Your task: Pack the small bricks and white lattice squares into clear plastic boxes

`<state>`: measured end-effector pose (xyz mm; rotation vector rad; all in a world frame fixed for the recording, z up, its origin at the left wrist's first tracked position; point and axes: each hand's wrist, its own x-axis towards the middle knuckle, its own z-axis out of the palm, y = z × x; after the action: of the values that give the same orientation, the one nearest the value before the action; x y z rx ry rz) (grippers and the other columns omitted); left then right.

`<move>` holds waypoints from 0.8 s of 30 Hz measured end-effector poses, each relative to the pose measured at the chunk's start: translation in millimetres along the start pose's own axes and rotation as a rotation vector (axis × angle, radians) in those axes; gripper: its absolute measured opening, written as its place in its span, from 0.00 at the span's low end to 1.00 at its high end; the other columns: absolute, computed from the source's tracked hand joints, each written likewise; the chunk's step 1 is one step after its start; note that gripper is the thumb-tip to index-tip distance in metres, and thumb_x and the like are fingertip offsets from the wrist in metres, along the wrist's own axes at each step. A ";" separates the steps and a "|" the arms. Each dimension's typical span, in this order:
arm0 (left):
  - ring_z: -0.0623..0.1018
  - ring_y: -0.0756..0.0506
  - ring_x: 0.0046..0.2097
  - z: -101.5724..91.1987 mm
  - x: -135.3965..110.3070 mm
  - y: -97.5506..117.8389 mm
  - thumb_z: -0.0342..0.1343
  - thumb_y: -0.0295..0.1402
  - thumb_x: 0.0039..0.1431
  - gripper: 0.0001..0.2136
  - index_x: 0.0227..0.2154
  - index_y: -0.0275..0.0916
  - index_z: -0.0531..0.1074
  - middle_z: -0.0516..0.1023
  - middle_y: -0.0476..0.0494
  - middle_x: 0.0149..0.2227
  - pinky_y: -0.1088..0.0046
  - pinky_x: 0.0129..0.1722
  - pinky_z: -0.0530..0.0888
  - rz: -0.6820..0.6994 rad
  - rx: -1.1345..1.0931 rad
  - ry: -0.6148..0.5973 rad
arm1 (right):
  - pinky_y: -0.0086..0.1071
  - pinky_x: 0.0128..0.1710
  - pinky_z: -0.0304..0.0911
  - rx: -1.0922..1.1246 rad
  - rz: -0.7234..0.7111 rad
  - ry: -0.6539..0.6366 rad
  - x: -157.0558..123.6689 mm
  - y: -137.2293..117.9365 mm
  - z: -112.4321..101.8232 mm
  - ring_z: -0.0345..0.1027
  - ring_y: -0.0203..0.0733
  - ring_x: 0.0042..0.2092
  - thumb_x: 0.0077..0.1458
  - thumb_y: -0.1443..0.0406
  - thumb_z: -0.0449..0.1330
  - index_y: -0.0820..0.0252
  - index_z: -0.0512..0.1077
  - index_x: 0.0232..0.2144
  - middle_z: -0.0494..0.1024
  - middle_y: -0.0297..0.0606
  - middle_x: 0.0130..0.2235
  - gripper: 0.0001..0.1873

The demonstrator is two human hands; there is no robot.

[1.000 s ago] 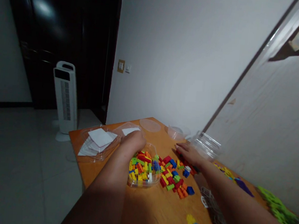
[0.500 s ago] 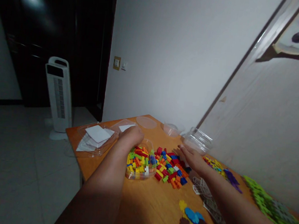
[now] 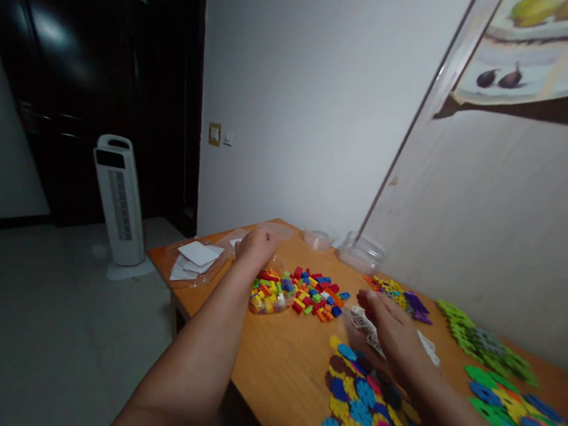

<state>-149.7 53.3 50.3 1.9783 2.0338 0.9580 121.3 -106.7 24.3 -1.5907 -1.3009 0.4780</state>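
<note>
My left hand (image 3: 257,245) is closed like a fist at the far left side of a clear plastic container (image 3: 270,311); whether it grips the rim or something small is hidden. Inside the container lie small toy building bricks (image 3: 266,292) in yellow, orange, green and red. A loose pile of toy bricks (image 3: 317,295) sits on the table just right of it. My right hand (image 3: 391,320) hovers above white lattice-like pieces (image 3: 366,323), right of the brick pile. Its fingers are loosely stretched and close together, with nothing visible in them.
On the wooden table (image 3: 269,365) lie flower-shaped discs (image 3: 361,401), green interlocking pieces (image 3: 482,342) and more coloured pieces (image 3: 525,417). Clear containers (image 3: 361,250) stand by the wall. White papers (image 3: 196,258) lie at the left. A white tower fan (image 3: 121,204) stands on the floor.
My right hand has moved away from the loose brick pile, toward me and over the white pieces. My left hand stays by the container, now looking more fist-like. The view has turned right.
</note>
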 end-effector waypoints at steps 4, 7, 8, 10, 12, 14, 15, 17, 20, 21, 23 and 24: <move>0.74 0.43 0.37 -22.0 -39.1 9.5 0.47 0.39 0.60 0.13 0.35 0.41 0.76 0.79 0.41 0.36 0.69 0.36 0.62 0.122 0.081 -0.035 | 0.41 0.49 0.66 -0.058 -0.006 0.016 -37.1 1.8 -19.8 0.73 0.51 0.48 0.58 0.45 0.52 0.57 0.77 0.41 0.81 0.41 0.46 0.26; 0.73 0.41 0.44 -26.5 -77.8 9.3 0.50 0.42 0.59 0.12 0.36 0.43 0.76 0.79 0.42 0.40 0.65 0.44 0.63 0.364 0.080 -0.053 | 0.42 0.49 0.65 -0.163 -0.111 0.057 -53.6 7.7 -26.7 0.72 0.52 0.49 0.60 0.46 0.50 0.56 0.77 0.42 0.81 0.42 0.45 0.25; 0.73 0.40 0.46 -25.5 -89.9 7.9 0.52 0.44 0.59 0.13 0.37 0.44 0.77 0.79 0.42 0.42 0.64 0.46 0.62 0.425 0.082 -0.070 | 0.42 0.49 0.65 -0.207 -0.153 0.073 -57.1 11.2 -27.4 0.72 0.52 0.49 0.61 0.47 0.49 0.56 0.76 0.42 0.81 0.42 0.46 0.25; 0.71 0.39 0.48 -21.8 -110.0 3.7 0.53 0.44 0.59 0.13 0.39 0.45 0.77 0.79 0.41 0.43 0.61 0.49 0.61 0.485 0.096 -0.094 | 0.42 0.50 0.65 -0.302 -0.229 0.109 -61.9 19.7 -27.5 0.72 0.51 0.49 0.63 0.49 0.48 0.56 0.76 0.43 0.80 0.43 0.46 0.24; 0.70 0.38 0.49 -18.4 -123.3 -1.2 0.52 0.42 0.61 0.12 0.40 0.45 0.77 0.79 0.41 0.43 0.58 0.51 0.59 0.503 0.102 -0.107 | 0.43 0.50 0.65 -0.400 -0.304 0.118 -65.1 27.8 -27.7 0.71 0.51 0.50 0.63 0.51 0.48 0.56 0.75 0.44 0.80 0.44 0.47 0.23; 0.70 0.39 0.49 -18.0 -130.6 -5.9 0.50 0.38 0.63 0.11 0.39 0.46 0.76 0.79 0.42 0.42 0.58 0.51 0.58 0.517 0.107 -0.106 | 0.44 0.51 0.64 -0.485 -0.373 0.086 -68.2 33.1 -29.5 0.71 0.51 0.51 0.64 0.52 0.48 0.56 0.75 0.45 0.79 0.44 0.48 0.21; 0.70 0.39 0.49 -19.4 -132.6 -8.1 0.49 0.37 0.63 0.10 0.38 0.45 0.76 0.79 0.42 0.42 0.57 0.51 0.58 0.523 0.114 -0.102 | 0.44 0.51 0.64 -0.519 -0.396 0.066 -70.3 34.5 -31.1 0.71 0.50 0.51 0.64 0.53 0.48 0.56 0.75 0.45 0.79 0.43 0.48 0.21; 0.70 0.39 0.49 -24.7 -134.5 -12.5 0.49 0.35 0.62 0.10 0.36 0.45 0.76 0.79 0.42 0.41 0.58 0.50 0.58 0.529 0.143 -0.096 | 0.44 0.51 0.65 -0.570 -0.415 0.048 -75.6 35.5 -35.5 0.71 0.50 0.50 0.64 0.54 0.48 0.56 0.75 0.45 0.79 0.43 0.48 0.20; 0.70 0.39 0.48 -35.2 -134.2 -19.8 0.50 0.32 0.59 0.08 0.35 0.44 0.74 0.79 0.43 0.40 0.58 0.49 0.58 0.520 0.200 -0.081 | 0.44 0.49 0.66 -0.610 -0.429 0.045 -86.1 36.7 -43.1 0.71 0.50 0.49 0.64 0.54 0.49 0.55 0.75 0.45 0.79 0.42 0.47 0.19; 0.70 0.39 0.48 -38.2 -133.7 -22.7 0.50 0.31 0.59 0.08 0.35 0.43 0.74 0.79 0.43 0.40 0.57 0.49 0.58 0.515 0.216 -0.079 | 0.44 0.48 0.67 -0.617 -0.441 0.033 -89.6 37.6 -45.4 0.72 0.51 0.49 0.63 0.53 0.50 0.55 0.75 0.45 0.80 0.42 0.47 0.19; 0.70 0.39 0.48 -42.5 -132.5 -28.6 0.50 0.29 0.57 0.08 0.35 0.43 0.73 0.79 0.44 0.40 0.57 0.49 0.58 0.502 0.235 -0.087 | 0.44 0.46 0.69 -0.626 -0.464 0.006 -95.3 39.4 -48.4 0.73 0.51 0.48 0.63 0.52 0.50 0.53 0.75 0.45 0.80 0.42 0.46 0.19; 0.70 0.39 0.48 -43.7 -132.3 -31.3 0.50 0.28 0.56 0.09 0.35 0.44 0.73 0.79 0.44 0.40 0.57 0.49 0.58 0.494 0.240 -0.095 | 0.44 0.45 0.69 -0.628 -0.471 0.003 -97.2 40.0 -48.8 0.73 0.51 0.47 0.63 0.52 0.51 0.53 0.75 0.45 0.80 0.41 0.46 0.19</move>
<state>-182.9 -83.4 25.6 2.6747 1.7072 0.6944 146.4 -212.7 -15.1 -1.6827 -1.8721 -0.2554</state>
